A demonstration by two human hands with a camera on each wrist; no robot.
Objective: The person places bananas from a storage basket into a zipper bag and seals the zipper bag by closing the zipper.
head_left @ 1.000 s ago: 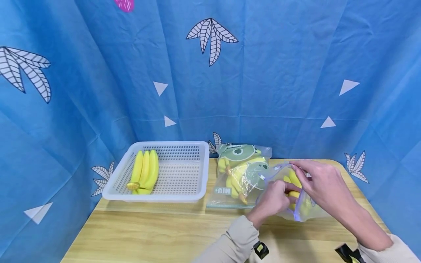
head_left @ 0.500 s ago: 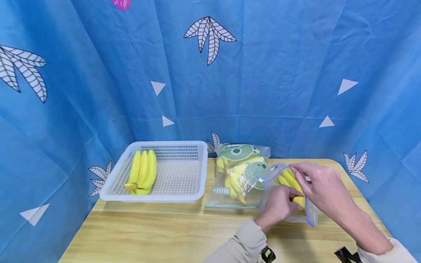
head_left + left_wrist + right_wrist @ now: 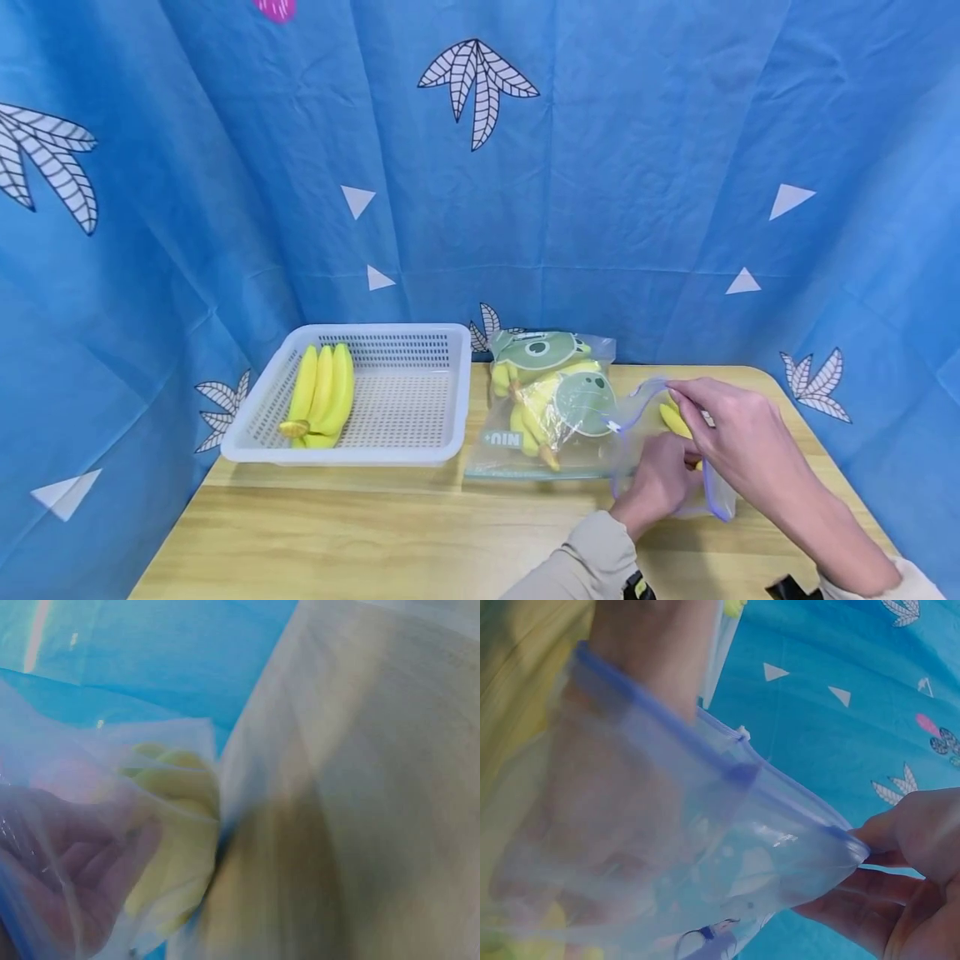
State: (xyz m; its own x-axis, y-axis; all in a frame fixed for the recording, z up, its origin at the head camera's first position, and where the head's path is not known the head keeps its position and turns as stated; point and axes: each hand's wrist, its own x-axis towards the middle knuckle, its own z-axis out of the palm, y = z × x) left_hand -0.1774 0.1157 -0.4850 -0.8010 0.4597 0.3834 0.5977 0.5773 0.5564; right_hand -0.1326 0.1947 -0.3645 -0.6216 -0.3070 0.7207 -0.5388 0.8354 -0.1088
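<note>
A clear zip bag with a purple zip edge stands with its mouth open at the right of the table. My right hand pinches the top corner of that bag, thumb against fingers, also seen in the right wrist view. Through the mouth reaches my left hand, inside the bag past the wrist. In the left wrist view its curled fingers hold the end of a bunch of yellow bananas. The clear film blurs the fingers, and the head view shows only part of the bunch.
Left of the open bag lie clear bags of bananas with green printing, overlapping. A white slotted basket at the left holds another bunch of bananas. Behind the wooden table hangs a blue patterned curtain.
My left hand has pushed deeper into the bag, to the right, and the bananas have gone in with it. My right hand keeps its pinch on the bag's corner.
</note>
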